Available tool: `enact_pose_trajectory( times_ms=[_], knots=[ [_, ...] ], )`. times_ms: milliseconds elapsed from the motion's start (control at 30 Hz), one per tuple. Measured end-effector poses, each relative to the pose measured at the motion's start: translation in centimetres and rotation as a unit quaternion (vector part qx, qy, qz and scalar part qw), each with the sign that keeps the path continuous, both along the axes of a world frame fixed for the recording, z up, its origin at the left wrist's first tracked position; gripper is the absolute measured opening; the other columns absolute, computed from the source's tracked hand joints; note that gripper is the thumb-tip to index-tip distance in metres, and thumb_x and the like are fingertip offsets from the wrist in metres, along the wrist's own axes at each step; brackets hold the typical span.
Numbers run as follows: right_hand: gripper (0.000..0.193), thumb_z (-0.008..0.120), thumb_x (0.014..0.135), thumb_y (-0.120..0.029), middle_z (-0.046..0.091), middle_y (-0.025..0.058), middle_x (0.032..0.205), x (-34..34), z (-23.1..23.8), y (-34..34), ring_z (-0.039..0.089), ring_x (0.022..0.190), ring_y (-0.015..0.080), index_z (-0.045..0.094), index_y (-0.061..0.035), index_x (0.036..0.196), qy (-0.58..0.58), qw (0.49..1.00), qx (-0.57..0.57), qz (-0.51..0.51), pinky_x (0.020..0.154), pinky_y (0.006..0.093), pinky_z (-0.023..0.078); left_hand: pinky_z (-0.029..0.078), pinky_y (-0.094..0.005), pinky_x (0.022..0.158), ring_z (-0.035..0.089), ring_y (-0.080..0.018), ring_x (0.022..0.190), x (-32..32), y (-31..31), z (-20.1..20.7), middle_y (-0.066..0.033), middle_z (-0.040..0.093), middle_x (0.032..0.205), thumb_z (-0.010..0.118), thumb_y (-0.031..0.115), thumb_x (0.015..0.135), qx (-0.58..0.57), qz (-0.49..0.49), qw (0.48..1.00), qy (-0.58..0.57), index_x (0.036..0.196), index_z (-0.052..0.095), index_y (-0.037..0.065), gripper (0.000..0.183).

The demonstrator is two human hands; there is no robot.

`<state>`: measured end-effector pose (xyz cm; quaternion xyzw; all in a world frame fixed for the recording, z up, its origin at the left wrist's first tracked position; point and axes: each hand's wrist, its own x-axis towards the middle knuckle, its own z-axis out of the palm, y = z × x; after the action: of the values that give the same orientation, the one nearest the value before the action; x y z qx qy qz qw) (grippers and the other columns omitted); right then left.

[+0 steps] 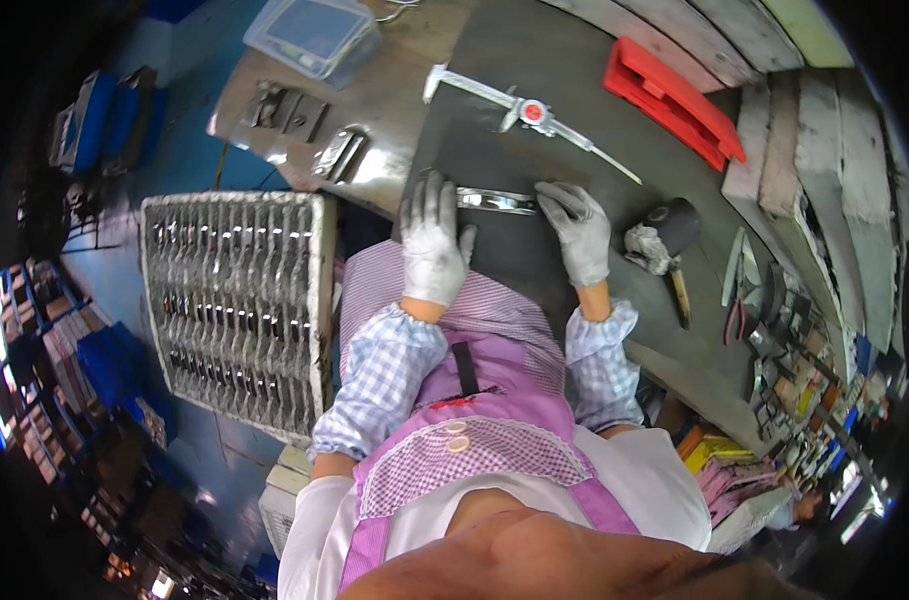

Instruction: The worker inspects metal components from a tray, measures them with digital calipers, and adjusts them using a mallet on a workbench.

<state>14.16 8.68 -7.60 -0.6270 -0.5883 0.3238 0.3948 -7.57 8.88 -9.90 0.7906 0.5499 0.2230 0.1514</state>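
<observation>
A shiny, narrow metal strip (496, 200) lies crosswise on the dark mat of the workbench. My left hand (434, 245), in a pale glove, rests flat at the strip's left end, fingers stretched out and thumb apart. At the other end is my gloved right hand (579, 235), its fingers bent and thumb drawn in around the strip's tip. The fingertips hide that tip. Beyond the strip, a dial caliper (533, 112) lies slanted on the mat. To the right of my right hand sits a dark-headed mallet (671, 228) with pale wrapping around its head.
At my left stands a rack (319, 300) filled with rows of shiny metal pieces. Metal blocks (299, 115) and a clear plastic box (314, 40) occupy the bench's far left. A red case (671, 100) lies far right, beside grey stacked slabs (814, 180). Red-handled pliers (736, 318) lie right.
</observation>
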Motion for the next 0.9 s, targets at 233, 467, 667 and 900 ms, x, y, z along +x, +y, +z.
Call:
enact_pose_trajectory(
  times_ms=[233,467,667,900],
  knots=[
    [0.022,0.078,0.082,-0.015,0.072,-0.0015,0.104,-0.1,-2.9,-2.1,0.065,0.094,0.0216,0.081,-0.0194,0.103,-0.146,0.977,0.121,-0.101,0.084,0.0368,0.048,0.029,-0.0598,0.118,0.038,-0.0442,0.142,0.8,-0.1,-0.6,-0.0244,0.036,0.156,0.068,0.027,0.089,0.037,-0.002,0.999,-0.001,0.15,0.035,-0.003,0.076],
    [0.028,0.076,0.085,-0.023,0.07,0.002,0.117,-0.5,0.0,-2.1,0.065,0.101,0.026,0.079,-0.0216,0.112,-0.257,0.959,0.116,-0.03,0.089,0.042,0.047,0.03,-0.058,0.118,0.038,-0.0452,0.141,1.0,0.2,-0.3,-0.0252,0.037,0.155,0.069,0.026,0.089,0.027,0.009,1.0,0.013,0.151,0.034,-0.003,0.078],
    [0.033,0.079,0.084,-0.02,0.068,0.0057,0.129,-2.0,-0.4,-1.4,0.065,0.112,0.0276,0.077,-0.0168,0.117,-0.195,0.976,0.086,-0.049,0.099,0.0448,0.048,0.032,-0.0549,0.117,0.038,-0.0433,0.144,-1.2,0.0,0.0,-0.0242,0.039,0.156,0.076,0.026,0.085,-0.002,0.018,1.0,-0.024,0.149,0.044,-0.001,0.076],
    [0.018,0.064,0.084,0.004,0.075,0.0138,0.1,-9.1,2.5,-1.8,0.072,0.096,0.0282,0.074,0.0009,0.098,0.046,0.993,-0.004,0.105,0.088,0.0383,0.054,0.053,-0.0427,0.096,0.066,-0.0381,0.11,-4.8,-2.0,5.5,-0.0219,0.069,0.117,0.067,0.029,0.097,-0.246,-0.016,0.937,-0.25,0.133,0.062,0.008,0.043]
  ],
)
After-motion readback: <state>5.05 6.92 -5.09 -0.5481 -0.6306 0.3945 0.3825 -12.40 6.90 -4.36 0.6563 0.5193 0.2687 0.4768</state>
